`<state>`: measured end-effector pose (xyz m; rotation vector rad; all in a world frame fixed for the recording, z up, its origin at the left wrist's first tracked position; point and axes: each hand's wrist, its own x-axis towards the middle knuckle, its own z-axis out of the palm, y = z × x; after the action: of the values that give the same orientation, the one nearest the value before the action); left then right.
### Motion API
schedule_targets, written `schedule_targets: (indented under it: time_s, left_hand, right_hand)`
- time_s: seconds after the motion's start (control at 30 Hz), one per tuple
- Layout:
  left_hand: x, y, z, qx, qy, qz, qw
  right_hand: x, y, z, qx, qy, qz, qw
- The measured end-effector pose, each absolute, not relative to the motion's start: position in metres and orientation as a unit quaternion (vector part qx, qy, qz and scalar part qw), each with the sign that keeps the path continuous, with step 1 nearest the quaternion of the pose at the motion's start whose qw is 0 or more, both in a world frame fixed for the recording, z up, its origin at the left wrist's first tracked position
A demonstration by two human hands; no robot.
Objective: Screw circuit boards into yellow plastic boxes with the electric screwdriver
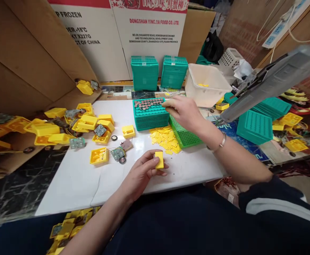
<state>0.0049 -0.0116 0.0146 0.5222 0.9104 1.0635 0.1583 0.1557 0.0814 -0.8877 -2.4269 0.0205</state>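
Note:
My left hand is closed round a small yellow plastic case, held upright above the white table near its front edge. At the back, my right hand is pinched at the right end of a stack of teal trays. Small round copper-coloured parts sit in rows in the top tray. Whether a part is between my right fingertips is too small to tell. Beneath that wrist is a green perforated basket, with a heap of flat yellow pieces beside it.
Yellow housings with circuit boards are piled at the left. An opened housing and a loose circuit board lie closer. Teal tray stacks and a whitish bin stand behind. A grey arm slants in from the right.

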Motion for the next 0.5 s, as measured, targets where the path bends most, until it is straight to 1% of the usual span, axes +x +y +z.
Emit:
schedule_targets:
  time_s: [0.07,0.13,0.27,0.33,0.4,0.43,0.5]
  left_hand:
    - [0.001,-0.015,0.014,0.223,0.404,0.487,0.742]
    - [-0.002,-0.018,0.013,0.202,0.390,0.495,0.749]
    - [-0.008,-0.023,0.012,0.171,0.358,0.517,0.759]
    - [-0.008,-0.025,0.013,0.165,0.350,0.523,0.760]
    - [-0.007,-0.026,0.012,0.167,0.351,0.536,0.750]
    - [-0.005,-0.027,0.011,0.170,0.355,0.547,0.738]
    - [-0.002,-0.027,0.009,0.180,0.368,0.579,0.705]
  right_hand:
    - [0.144,0.189,0.080,-0.339,-0.919,-0.006,0.200]
    - [0.133,0.212,0.078,-0.331,-0.932,-0.028,0.146]
    - [0.123,0.228,0.077,-0.332,-0.938,-0.073,0.072]
    - [0.121,0.227,0.079,-0.335,-0.937,-0.083,0.054]
    - [0.122,0.219,0.081,-0.340,-0.935,-0.064,0.084]
    - [0.123,0.211,0.081,-0.341,-0.931,-0.034,0.123]
    - [0.126,0.185,0.078,-0.335,-0.910,0.083,0.231]
